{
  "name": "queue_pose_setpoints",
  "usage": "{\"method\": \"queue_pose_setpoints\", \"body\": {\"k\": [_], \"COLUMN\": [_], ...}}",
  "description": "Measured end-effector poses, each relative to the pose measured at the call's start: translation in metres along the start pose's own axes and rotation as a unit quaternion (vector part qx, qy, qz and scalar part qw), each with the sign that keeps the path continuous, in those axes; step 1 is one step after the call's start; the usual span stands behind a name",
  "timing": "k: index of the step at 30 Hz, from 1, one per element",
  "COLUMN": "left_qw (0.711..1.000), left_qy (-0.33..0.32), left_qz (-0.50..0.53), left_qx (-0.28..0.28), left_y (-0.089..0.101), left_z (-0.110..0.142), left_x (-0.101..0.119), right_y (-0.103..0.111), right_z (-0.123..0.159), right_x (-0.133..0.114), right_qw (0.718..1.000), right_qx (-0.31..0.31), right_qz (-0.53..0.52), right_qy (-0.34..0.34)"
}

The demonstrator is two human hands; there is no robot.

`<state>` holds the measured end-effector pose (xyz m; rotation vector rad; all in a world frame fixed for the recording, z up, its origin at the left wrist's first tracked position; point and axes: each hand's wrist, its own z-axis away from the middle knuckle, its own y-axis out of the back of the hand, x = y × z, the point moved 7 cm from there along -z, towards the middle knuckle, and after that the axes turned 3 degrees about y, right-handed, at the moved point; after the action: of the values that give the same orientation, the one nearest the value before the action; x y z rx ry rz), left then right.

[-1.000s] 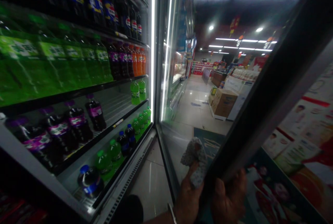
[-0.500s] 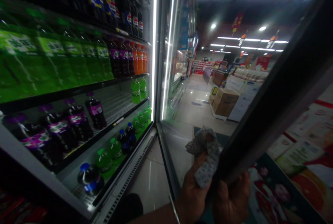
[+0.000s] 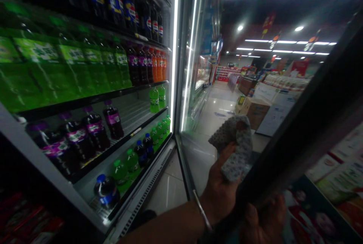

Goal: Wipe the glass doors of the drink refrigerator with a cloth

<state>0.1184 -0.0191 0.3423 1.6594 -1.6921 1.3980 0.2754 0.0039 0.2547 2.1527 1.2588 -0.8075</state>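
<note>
My left hand (image 3: pixel 222 187), with a thin bracelet at the wrist, is closed on a grey speckled cloth (image 3: pixel 236 164) and holds it against the inner side of the glass door (image 3: pixel 195 149). Part of the cloth bunches above the fingers. Lower right, my right hand (image 3: pixel 265 217) grips the dark door frame (image 3: pixel 272 172) at its edge, partly in shadow. The door stands wide from the drinks cooler.
On the left, cooler shelves hold green soda bottles (image 3: pixel 93 60), purple-labelled bottles (image 3: pixel 95 126) and a blue-capped bottle (image 3: pixel 106 191). Beyond the glass are a cardboard box (image 3: pixel 256 109) and a shop aisle (image 3: pixel 224 102). Printed cartons (image 3: pixel 337 172) stand at the right.
My left hand has slid the cloth upward along the glass. My right hand stays on the door frame. The view has shifted slightly, so the shelves appear further right.
</note>
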Motion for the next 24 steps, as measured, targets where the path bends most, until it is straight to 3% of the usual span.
{"method": "queue_pose_setpoints", "body": {"k": [3,6,11,15,17,19,21,24], "left_qw": [0.994,0.979,0.967,0.97,0.976,0.978,0.96,0.916], "left_qy": [-0.111,-0.197,-0.216,-0.171,-0.091,0.02,0.108,0.142], "left_qz": [-0.016,-0.042,-0.102,-0.159,-0.194,-0.201,-0.186,-0.171], "left_qx": [-0.007,-0.04,-0.09,-0.073,-0.028,0.06,0.179,0.335], "left_y": [-0.001,-0.005,-0.003,0.015,0.033,0.06,0.094,0.14], "left_z": [-0.002,0.003,0.012,0.023,0.03,0.041,0.059,0.095], "left_x": [0.017,0.026,0.023,0.012,0.0,-0.014,-0.024,-0.023], "right_y": [0.0,-0.003,-0.003,-0.004,-0.005,-0.007,-0.008,-0.009], "right_z": [0.01,0.012,0.003,0.013,0.022,0.03,0.035,0.039], "right_x": [-0.008,-0.014,0.008,0.023,0.017,0.007,-0.001,-0.009], "right_qw": [0.997,0.995,0.999,0.999,1.0,1.0,0.998,0.997], "right_qx": [0.054,0.055,-0.017,-0.031,-0.021,-0.018,-0.033,-0.062], "right_qz": [-0.023,-0.052,-0.033,0.009,0.005,-0.024,-0.045,-0.048], "right_qy": [-0.048,-0.058,-0.016,-0.017,-0.017,-0.007,-0.001,-0.009]}}
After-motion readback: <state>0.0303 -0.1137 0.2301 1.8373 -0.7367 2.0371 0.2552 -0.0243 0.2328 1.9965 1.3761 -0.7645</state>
